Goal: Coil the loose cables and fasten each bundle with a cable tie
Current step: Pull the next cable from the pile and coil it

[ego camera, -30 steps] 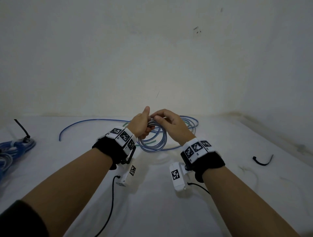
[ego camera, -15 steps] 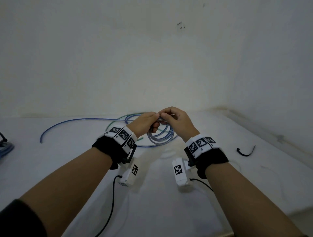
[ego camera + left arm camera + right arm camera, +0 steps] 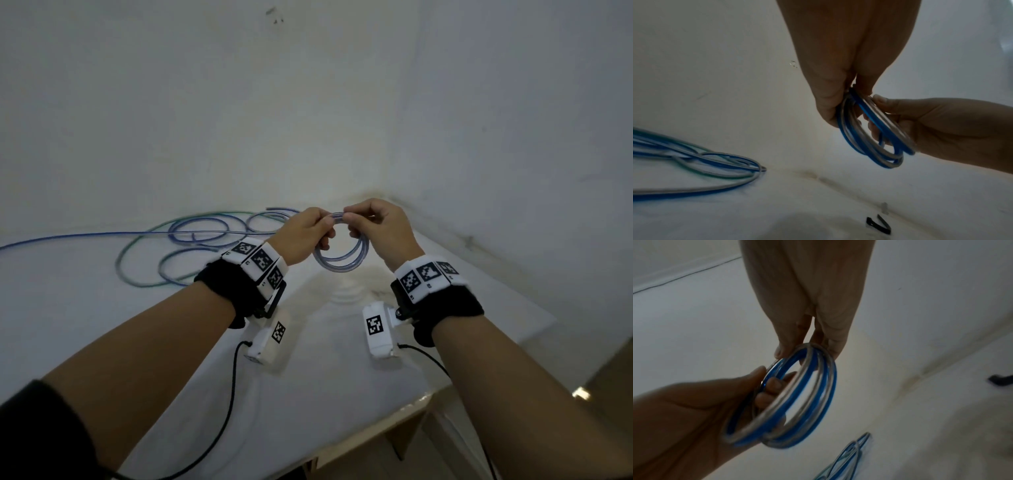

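A small coil of blue and silver cable (image 3: 339, 258) hangs in the air above the white table, held at its top by both hands. My left hand (image 3: 308, 233) pinches the left side of the top; its fingers (image 3: 830, 104) curl round the strands. My right hand (image 3: 373, 226) pinches the right side of the top between thumb and fingers (image 3: 783, 347). The coil (image 3: 789, 402) has several loops (image 3: 873, 134). A black cable tie (image 3: 879, 224) lies on the table below, and a cable tie (image 3: 1001, 379) shows at the right edge of the right wrist view.
Loose blue and green cables (image 3: 191, 240) sprawl in loops on the table at the back left, also seen as cables (image 3: 694, 165) from the left wrist. The table's front right edge (image 3: 424, 397) is close. White walls meet in a corner behind the hands.
Both hands have lifted the coil off the table and moved it right, away from the loose cables. The view has swung right; the blue bundle at far left is out of sight.
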`<state>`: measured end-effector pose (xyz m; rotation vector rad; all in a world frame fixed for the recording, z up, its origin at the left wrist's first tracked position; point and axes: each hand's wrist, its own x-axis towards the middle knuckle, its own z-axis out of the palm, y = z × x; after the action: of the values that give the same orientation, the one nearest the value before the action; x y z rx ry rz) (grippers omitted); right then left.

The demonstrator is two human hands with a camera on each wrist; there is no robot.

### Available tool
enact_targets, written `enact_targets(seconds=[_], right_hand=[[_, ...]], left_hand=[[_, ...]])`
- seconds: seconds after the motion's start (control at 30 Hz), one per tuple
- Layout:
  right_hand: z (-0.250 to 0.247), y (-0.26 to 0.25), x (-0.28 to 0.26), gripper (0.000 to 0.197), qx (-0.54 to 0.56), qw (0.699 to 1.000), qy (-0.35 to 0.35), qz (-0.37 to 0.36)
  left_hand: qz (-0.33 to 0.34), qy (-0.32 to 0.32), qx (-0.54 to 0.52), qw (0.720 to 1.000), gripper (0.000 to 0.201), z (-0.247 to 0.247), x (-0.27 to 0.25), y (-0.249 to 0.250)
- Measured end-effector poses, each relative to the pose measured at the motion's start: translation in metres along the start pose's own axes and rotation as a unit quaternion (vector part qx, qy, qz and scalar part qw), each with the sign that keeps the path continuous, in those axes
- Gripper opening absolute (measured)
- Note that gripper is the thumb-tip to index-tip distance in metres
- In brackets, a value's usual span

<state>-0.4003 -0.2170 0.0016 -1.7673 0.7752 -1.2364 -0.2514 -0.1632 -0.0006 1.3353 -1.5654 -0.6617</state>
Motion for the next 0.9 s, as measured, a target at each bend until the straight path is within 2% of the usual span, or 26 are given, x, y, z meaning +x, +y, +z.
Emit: enact_targets(seconds=[0.13, 0.23, 0.37, 0.43, 0.47, 0.53, 0.63, 0.67, 0.7, 0.77, 0.83, 0.9], right_hand=[[-0.039, 0.007, -0.011, 0.013, -0.017, 1.000, 0.014, 0.018], [-0.060, 0.009, -0.020, 0.018, -0.015, 0.999, 0.011, 0.040], [-0.091, 0.012, -0.027, 0.024, 0.000, 0.990, 0.010, 0.139], [-0.112, 0.019, -0.031, 0.023, -0.092, 0.978, 0.023, 0.186], [-0.124, 0.024, -0.034, 0.020, -0.168, 0.964, 0.019, 0.207], [-0.142, 0.036, -0.040, 0.015, -0.319, 0.912, -0.012, 0.258], [-0.158, 0.051, -0.052, 0.028, -0.479, 0.815, -0.072, 0.318], [-0.159, 0.054, -0.056, 0.034, -0.509, 0.792, -0.087, 0.326], [-0.160, 0.056, -0.059, 0.038, -0.520, 0.782, -0.094, 0.332], [-0.159, 0.059, -0.064, 0.033, -0.506, 0.787, -0.095, 0.338], [-0.154, 0.059, -0.065, 0.016, -0.498, 0.799, -0.102, 0.321], [-0.152, 0.061, -0.064, 0.012, -0.493, 0.810, -0.100, 0.300]], left_hand=[[0.017, -0.038, 0.028, 0.999, 0.022, 0.033, 0.009, 0.010], [0.004, -0.056, 0.036, 0.998, 0.025, 0.056, 0.016, 0.018], [-0.030, -0.059, 0.021, 0.998, 0.031, 0.084, 0.025, 0.025], [-0.046, -0.056, -0.005, 0.997, 0.032, 0.095, 0.028, 0.027], [-0.052, -0.059, -0.018, 0.997, 0.032, 0.100, 0.029, 0.028], [-0.057, -0.069, -0.033, 0.995, 0.031, 0.107, 0.030, 0.030], [-0.056, -0.087, -0.040, 0.994, 0.030, 0.118, 0.030, 0.031], [-0.058, -0.088, -0.044, 0.994, 0.029, 0.120, 0.030, 0.031], [-0.060, -0.086, -0.049, 0.993, 0.029, 0.122, 0.030, 0.032], [-0.064, -0.081, -0.055, 0.993, 0.028, 0.126, 0.031, 0.033], [-0.064, -0.072, -0.052, 0.994, 0.028, 0.127, 0.031, 0.033], [-0.063, -0.061, -0.048, 0.995, 0.028, 0.126, 0.031, 0.032]])
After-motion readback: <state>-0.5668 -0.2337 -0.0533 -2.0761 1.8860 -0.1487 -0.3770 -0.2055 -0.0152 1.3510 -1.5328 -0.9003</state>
